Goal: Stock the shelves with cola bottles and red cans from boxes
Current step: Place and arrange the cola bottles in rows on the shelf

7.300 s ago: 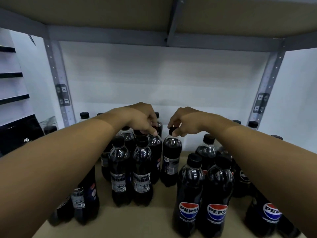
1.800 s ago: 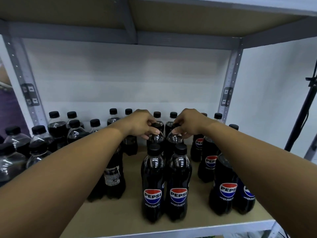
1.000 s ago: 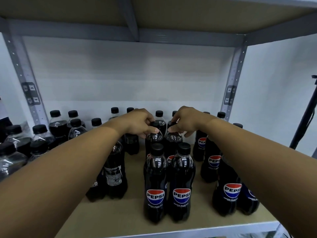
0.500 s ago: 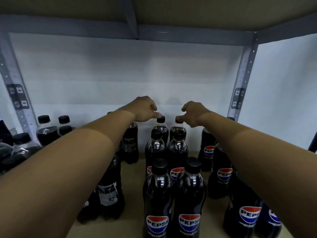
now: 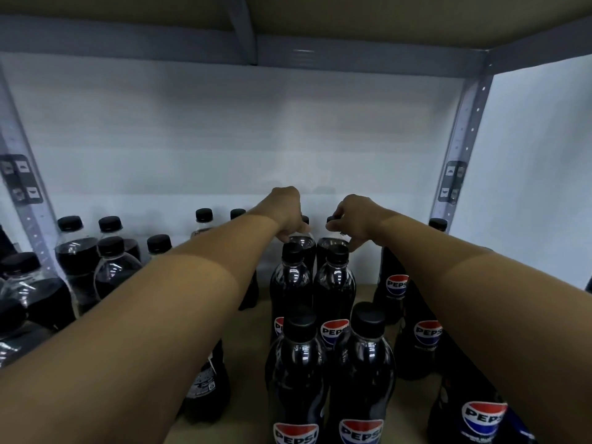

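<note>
Both arms have reached farther back since half a second ago. The left hand and right hand each pinch the black cap of a dark plastic cola bottle, seating the far pair (likely squaring the column) on the tan shelf board.

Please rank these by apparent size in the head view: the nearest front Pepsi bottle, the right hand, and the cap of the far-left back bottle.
1. Nearest front Pepsi bottle, though nearness to the camera inflates it.
2. Right hand.
3. Far-left back bottle's cap.
</note>
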